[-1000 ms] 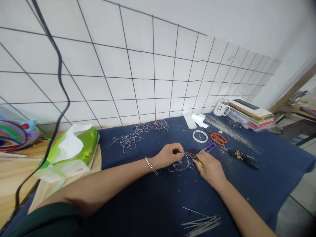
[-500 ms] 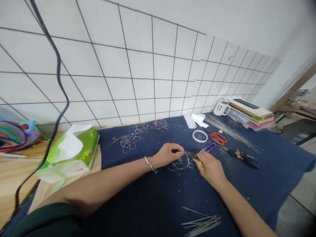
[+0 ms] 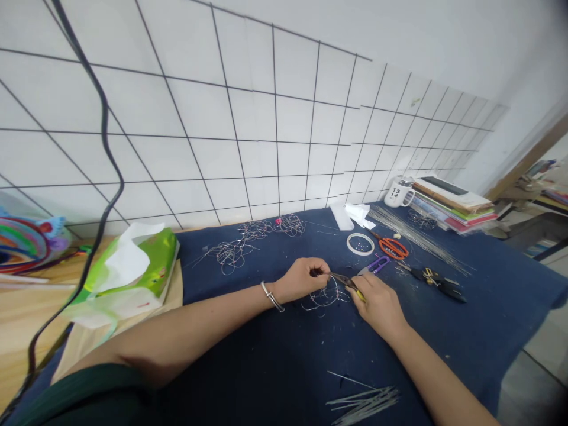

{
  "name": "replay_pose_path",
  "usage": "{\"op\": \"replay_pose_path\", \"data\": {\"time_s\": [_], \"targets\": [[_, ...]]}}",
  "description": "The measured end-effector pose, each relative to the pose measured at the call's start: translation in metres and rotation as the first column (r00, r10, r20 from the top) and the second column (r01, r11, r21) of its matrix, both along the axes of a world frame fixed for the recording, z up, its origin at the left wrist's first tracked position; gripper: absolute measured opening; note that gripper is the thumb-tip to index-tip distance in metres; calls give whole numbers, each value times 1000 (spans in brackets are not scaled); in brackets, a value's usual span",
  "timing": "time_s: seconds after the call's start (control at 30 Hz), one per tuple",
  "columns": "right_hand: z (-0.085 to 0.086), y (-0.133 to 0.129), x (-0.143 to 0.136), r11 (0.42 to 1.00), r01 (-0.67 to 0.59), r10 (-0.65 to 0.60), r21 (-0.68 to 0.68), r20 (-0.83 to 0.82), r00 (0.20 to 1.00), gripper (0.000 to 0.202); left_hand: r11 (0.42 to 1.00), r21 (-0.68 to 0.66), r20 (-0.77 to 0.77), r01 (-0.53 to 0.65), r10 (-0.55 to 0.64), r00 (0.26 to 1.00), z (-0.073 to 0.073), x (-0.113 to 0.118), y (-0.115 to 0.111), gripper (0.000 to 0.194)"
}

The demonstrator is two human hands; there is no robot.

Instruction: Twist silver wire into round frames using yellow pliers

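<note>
My left hand [image 3: 310, 275] pinches a thin wire piece [image 3: 327, 297] bent into loops, with small beads on it, which hangs just over the dark blue cloth. Closed around pliers [image 3: 360, 292] with yellow on the handles, my right hand [image 3: 377, 300] points their jaws leftward. The jaw tips meet the wire close to my left fingertips; whether they clamp it is too small to tell. Right behind my right hand lie purple thread snips [image 3: 377, 264] and a round white dish [image 3: 360, 244] with small beads.
Looped wire pieces [image 3: 231, 254] lie along the back. Orange-handled scissors [image 3: 393, 248], black-handled pliers [image 3: 437, 284] and long straight wires [image 3: 417, 236] are on the right. Cut wires [image 3: 366, 403] lie in front. A tissue pack [image 3: 133, 272] sits left; a mug [image 3: 398, 193] stands behind.
Both hands keep their grip at nearly the same spot. The pliers' jaws and the wire loops have shifted slightly.
</note>
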State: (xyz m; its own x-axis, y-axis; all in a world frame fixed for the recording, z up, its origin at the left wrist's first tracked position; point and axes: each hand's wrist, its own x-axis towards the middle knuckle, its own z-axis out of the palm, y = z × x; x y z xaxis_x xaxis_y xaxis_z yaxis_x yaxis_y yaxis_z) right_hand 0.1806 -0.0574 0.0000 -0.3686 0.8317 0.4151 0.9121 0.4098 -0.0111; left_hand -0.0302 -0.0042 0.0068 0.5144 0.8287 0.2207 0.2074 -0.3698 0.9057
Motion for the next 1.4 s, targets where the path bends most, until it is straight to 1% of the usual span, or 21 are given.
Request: {"op": "replay_pose_path", "data": {"time_s": [0.13,0.3,0.57,0.7,0.83,0.97,1.13,1.3,1.4], "targets": [[-2,-1,-2,1000,5,-5,25,-1,1000,16,1000,-4,-5,-6,6,1000,-1,0,0,11],[-3,-1,-2,999,3,-1,55,-27,1000,16,998,-67,26,-2,4,1000,-2,0,1,15],[-5,0,-5,999,29,-33,-34,-120,992,17,983,-169,126,67,-46,991,3,-1,2,19],[-6,0,-5,998,20,-30,-60,-159,987,17,966,-242,197,95,-47,979,1,0,1,22],[-6,1,-4,995,24,-39,-94,-160,986,16,957,-269,209,108,-52,976,-1,0,2,22],[-7,2,-3,993,30,-46,-117,-135,990,17,966,-235,139,109,-78,987,1,-1,4,21],[-4,2,-2,995,40,-47,-94,-75,996,18,992,-115,23,57,-54,998,1,-3,5,18],[2,1,-3,996,52,-54,-76,-21,998,19,999,-48,-16,5,-6,1000,0,-3,5,16],[4,0,-3,996,58,-58,-66,-3,998,20,1000,-20,-19,-3,3,1000,0,-3,4,14]]}}
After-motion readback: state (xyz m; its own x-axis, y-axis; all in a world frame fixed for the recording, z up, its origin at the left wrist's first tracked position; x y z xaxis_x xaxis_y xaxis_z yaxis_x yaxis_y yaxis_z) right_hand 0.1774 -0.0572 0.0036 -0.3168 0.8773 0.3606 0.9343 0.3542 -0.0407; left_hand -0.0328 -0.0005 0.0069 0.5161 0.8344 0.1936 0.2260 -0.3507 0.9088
